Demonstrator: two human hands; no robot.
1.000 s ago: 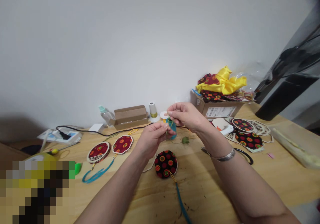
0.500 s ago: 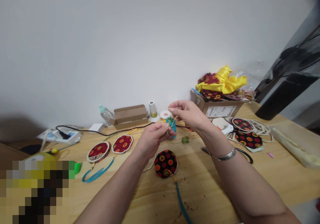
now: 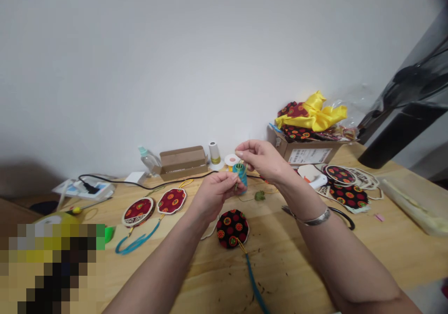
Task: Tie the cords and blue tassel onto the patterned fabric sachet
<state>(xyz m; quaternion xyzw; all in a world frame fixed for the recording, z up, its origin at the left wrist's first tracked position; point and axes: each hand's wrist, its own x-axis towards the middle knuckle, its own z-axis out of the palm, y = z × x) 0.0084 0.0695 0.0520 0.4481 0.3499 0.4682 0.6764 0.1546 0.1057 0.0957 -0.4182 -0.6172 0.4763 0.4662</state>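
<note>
Both hands are raised over the middle of the table, close together. My left hand (image 3: 217,193) pinches a thin green cord (image 3: 239,169) at its lower end. Above and to the right, my right hand (image 3: 261,159) is closed on the upper part of that cord, and a silver bracelet circles the wrist. Behind the cord stands a teal thread spool (image 3: 244,179). A round black patterned piece (image 3: 232,229) with a teal tassel (image 3: 255,283) lies below the hands. To the right of the spool rests a small green clump of cord (image 3: 259,196).
Two red patterned pieces (image 3: 171,201) lie at left, near an open cardboard box (image 3: 184,164) and a black cable. A carton (image 3: 308,153) of fabric stands back right, with scissors (image 3: 343,217) and stacked pieces (image 3: 350,196) before it. A wrapped roll (image 3: 413,206) lies far right.
The green cord between the fingers has shifted slightly. Both hands keep nearly the same place and grip.
</note>
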